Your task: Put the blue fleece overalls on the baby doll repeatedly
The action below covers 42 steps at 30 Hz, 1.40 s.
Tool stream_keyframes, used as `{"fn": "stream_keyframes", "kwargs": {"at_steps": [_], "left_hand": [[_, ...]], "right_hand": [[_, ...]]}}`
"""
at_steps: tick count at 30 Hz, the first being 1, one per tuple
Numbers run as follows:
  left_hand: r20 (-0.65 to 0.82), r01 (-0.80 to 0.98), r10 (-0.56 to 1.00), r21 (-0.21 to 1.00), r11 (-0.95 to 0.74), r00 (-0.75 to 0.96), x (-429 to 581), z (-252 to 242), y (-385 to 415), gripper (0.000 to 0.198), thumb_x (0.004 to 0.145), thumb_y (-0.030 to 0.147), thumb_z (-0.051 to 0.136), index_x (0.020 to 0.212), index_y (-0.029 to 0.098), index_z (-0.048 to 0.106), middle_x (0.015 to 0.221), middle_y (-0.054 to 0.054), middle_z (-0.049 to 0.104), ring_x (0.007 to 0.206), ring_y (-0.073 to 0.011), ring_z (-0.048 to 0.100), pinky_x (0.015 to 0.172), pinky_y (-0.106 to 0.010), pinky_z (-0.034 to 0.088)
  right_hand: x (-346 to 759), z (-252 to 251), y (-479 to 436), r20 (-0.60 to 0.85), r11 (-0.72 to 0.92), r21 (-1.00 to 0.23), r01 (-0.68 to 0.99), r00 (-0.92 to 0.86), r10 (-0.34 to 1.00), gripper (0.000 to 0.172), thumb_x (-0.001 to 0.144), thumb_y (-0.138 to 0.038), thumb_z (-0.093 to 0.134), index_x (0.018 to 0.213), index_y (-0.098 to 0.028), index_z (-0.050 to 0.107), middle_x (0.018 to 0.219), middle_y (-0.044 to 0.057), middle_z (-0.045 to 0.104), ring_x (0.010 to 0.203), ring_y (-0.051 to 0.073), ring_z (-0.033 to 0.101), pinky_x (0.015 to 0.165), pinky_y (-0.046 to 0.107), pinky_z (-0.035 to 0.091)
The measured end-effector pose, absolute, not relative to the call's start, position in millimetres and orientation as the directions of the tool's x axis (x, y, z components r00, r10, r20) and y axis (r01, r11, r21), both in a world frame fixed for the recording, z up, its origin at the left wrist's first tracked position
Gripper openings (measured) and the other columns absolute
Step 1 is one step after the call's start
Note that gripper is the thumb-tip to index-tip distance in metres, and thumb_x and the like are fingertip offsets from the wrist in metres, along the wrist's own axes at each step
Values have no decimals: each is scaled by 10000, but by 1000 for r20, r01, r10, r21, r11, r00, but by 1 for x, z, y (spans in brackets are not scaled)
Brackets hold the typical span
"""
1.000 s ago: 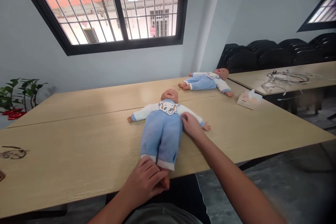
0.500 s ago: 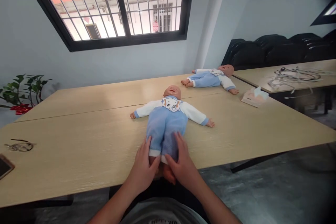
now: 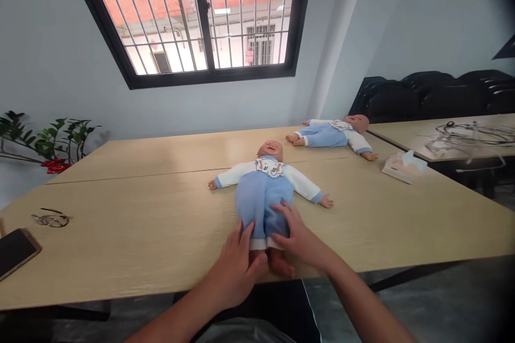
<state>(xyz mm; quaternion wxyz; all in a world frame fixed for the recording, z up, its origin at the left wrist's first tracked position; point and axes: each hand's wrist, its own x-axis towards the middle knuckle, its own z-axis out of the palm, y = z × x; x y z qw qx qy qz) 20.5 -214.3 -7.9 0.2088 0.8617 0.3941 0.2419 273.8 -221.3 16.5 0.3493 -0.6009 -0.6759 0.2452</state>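
Observation:
A baby doll (image 3: 264,193) in a blue and white outfit with an animal-face bib lies on its back, head away from me and feet at the table's near edge. My left hand (image 3: 237,260) is closed around the lower part of its leg on the left, thumb beside the foot. On the other leg, my right hand (image 3: 295,230) has its fingers curved over the blue cloth and its thumb at the white cuff. The foot on the left is mostly hidden by my left hand. Both doll arms lie spread out on the table.
A second, similarly dressed doll (image 3: 328,133) lies farther back to the right. Near it stands a tissue box (image 3: 402,166). Coiled cables (image 3: 470,136) lie on another table. Glasses (image 3: 52,218) and a phone (image 3: 18,252) are at left, a plant (image 3: 60,142) beyond.
My right hand has shifted slightly up the doll's leg with its fingers more bent. My left hand stays by the other leg. The camera view has tilted up and turned left.

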Motion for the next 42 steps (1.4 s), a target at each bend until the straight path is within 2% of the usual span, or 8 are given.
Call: {"fn": "stream_keyframes", "kwargs": {"at_steps": [4, 10, 17, 23, 27, 31, 37, 42], "left_hand": [[337, 602, 771, 485, -634, 541, 18, 9, -141, 597, 1044, 500, 467, 1553, 200, 383, 1666, -197, 339, 1550, -342, 331, 1211, -601, 362], [320, 714, 751, 247, -655, 578, 31, 17, 2, 642, 1034, 470, 474, 1552, 107, 363, 1642, -236, 373, 1518, -352, 363, 1234, -537, 310], [268, 647, 675, 197, -736, 687, 1, -1, 53, 533, 1018, 452, 511, 1500, 227, 480, 1394, -133, 659, 1275, -311, 605, 1081, -453, 462], [329, 640, 666, 200, -742, 669, -4, -1, 49, 546, 1039, 531, 431, 1481, 217, 496, 1399, -144, 637, 1295, -330, 567, 1118, -516, 425], [494, 400, 464, 237, -886, 735, 36, 7, 24, 673, 1043, 634, 315, 1527, 185, 447, 1563, -158, 503, 1458, -313, 442, 1237, -511, 324], [428, 140, 227, 226, -964, 875, 62, 11, 7, 691, 1056, 644, 220, 1605, 249, 365, 1697, -99, 341, 1577, -288, 293, 1301, -511, 227], [363, 414, 428, 120, -902, 827, 32, -1, 25, 633, 1053, 559, 410, 1609, 259, 362, 1659, -108, 413, 1531, -294, 390, 1307, -593, 170], [351, 625, 653, 207, -753, 671, -14, -13, 48, 560, 1056, 460, 426, 1548, 193, 448, 1569, -140, 530, 1409, -298, 543, 1177, -510, 446]], "right_hand": [[314, 30, -172, 283, 186, -642, 744, 4, 959, 457, 992, -434, 532, 1405, -240, 561, 1431, 136, 571, 1390, 297, 501, 1190, 525, 378], [327, 23, -76, 428, -80, -334, 939, 227, 875, 531, 1038, -391, 438, 1480, -107, 517, 1449, 232, 572, 1343, 349, 504, 1154, 504, 347], [369, 4, -65, 422, 66, -233, 970, 40, 906, 459, 1045, -369, 415, 1419, -185, 609, 1332, 130, 691, 1211, 293, 588, 1097, 430, 391], [386, 4, -64, 473, 26, -249, 968, 99, 875, 503, 1052, -373, 349, 1368, -110, 639, 1361, 206, 661, 1297, 354, 553, 1150, 546, 360], [356, 7, -64, 560, 337, -337, 879, -100, 822, 573, 1070, -474, 351, 1563, -202, 454, 1599, 133, 487, 1487, 295, 421, 1232, 521, 324], [345, 5, -67, 448, 471, -352, 809, -296, 844, 588, 1065, -518, 406, 1593, -259, 414, 1654, 94, 423, 1546, 284, 354, 1272, 556, 262], [371, 4, -65, 331, 241, -318, 917, -131, 935, 589, 1070, -511, 344, 1551, -200, 481, 1609, 126, 486, 1505, 309, 420, 1250, 561, 304], [393, 12, -72, 266, 55, -181, 982, -5, 964, 551, 1061, -463, 362, 1482, -157, 543, 1513, 159, 584, 1378, 332, 541, 1175, 520, 390]]}}
